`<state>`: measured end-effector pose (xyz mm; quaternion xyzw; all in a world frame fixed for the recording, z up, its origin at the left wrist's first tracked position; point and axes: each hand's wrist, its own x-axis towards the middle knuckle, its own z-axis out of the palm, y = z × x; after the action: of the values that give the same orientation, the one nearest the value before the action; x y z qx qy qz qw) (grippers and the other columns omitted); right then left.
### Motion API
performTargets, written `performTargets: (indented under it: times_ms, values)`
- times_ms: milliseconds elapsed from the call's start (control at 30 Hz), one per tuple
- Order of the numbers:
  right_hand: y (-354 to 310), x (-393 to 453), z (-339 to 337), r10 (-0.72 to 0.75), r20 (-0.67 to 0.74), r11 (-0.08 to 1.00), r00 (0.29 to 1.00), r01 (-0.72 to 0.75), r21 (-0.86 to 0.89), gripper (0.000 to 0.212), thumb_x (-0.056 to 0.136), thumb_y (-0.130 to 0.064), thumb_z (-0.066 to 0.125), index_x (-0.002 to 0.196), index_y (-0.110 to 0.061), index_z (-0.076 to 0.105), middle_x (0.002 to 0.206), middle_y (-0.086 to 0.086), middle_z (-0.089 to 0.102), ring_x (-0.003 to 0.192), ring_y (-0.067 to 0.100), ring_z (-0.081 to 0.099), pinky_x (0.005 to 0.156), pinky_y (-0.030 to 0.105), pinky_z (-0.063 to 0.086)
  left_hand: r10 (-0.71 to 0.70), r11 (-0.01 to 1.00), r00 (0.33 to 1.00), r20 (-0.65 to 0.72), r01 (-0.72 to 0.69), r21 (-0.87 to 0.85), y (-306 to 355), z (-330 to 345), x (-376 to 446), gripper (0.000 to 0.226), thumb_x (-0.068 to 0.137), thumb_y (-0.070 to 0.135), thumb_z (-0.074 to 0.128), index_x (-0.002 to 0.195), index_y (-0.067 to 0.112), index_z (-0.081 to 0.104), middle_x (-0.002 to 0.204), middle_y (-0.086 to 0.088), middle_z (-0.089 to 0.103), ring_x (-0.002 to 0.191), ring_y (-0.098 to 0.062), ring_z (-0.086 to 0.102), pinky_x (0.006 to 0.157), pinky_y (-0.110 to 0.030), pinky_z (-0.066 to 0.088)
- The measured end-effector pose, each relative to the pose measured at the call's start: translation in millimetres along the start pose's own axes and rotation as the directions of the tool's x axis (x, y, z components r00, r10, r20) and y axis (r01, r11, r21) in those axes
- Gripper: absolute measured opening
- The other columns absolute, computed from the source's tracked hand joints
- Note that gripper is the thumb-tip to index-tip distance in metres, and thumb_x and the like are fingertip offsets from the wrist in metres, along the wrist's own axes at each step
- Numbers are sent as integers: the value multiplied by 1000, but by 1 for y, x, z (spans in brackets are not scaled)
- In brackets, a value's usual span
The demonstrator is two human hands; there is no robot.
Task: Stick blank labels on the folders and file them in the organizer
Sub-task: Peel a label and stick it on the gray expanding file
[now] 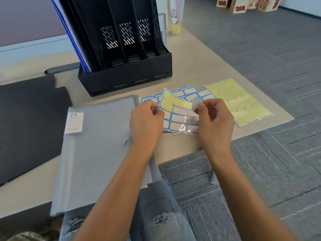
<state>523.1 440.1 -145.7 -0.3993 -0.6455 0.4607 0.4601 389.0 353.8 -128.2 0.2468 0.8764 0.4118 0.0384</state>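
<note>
A grey folder [97, 150] lies flat on the desk in front of me, its near edge hanging over the desk. My left hand [145, 122] pinches the left edge of a label sheet [175, 117] with blue-bordered blank labels and bare yellow backing at its top. My right hand [213, 119] pinches a peeled white label [197, 103], lifted off the sheet's right side. The black organizer [125, 73] stands behind, with blue folders [73, 35] in its leftmost slot.
More label sheets [189, 93] lie on the desk under the held one. A used yellow backing sheet [238, 101] lies at the right, near the desk corner. Dark folders [29, 119] lie at the left. A drink cup [176, 16] stands behind the organizer.
</note>
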Motion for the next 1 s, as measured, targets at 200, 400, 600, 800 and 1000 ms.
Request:
performTargets:
  times_ms: [200,400,600,800,1000]
  values:
    - [1,14,11,-21,89,989,996,34,-146,9,103,-26,61,97,-20,64,89,-13,73,85,0,68,83,30,53,137,990,988,-72,-138,-18,-2,-6,-10,37,88,25,72,123,21,64,112,5,66,107,-17,59,95,-39,48]
    - [-16,-15,11,-206,151,964,967,226,-136,8,105,-27,64,97,-25,64,93,-20,72,98,2,70,87,22,51,51,897,990,131,12,-443,8,-25,-42,14,92,17,71,105,18,78,96,12,77,92,0,69,88,-20,52]
    - [-18,-49,15,-449,263,865,854,489,-109,8,102,-16,70,109,-15,75,110,-6,74,108,10,69,93,34,55,-82,717,971,226,215,-663,3,-52,-70,16,97,11,64,107,11,77,99,-1,79,97,-17,74,90,-36,55]
    - [-24,-75,20,-480,445,820,756,567,-80,21,102,-22,67,121,-20,78,129,-3,68,125,15,64,105,32,50,-161,649,974,158,225,-727,-20,-81,-86,12,95,13,66,101,10,76,92,-5,78,88,-18,74,85,-36,55]
    - [-41,-97,31,-305,426,936,852,350,-30,22,97,-28,74,118,-20,73,117,-10,71,116,4,65,100,29,52,-223,632,968,111,230,-740,-47,-110,-104,12,95,10,64,91,13,75,86,-7,77,81,-17,72,81,-36,54]
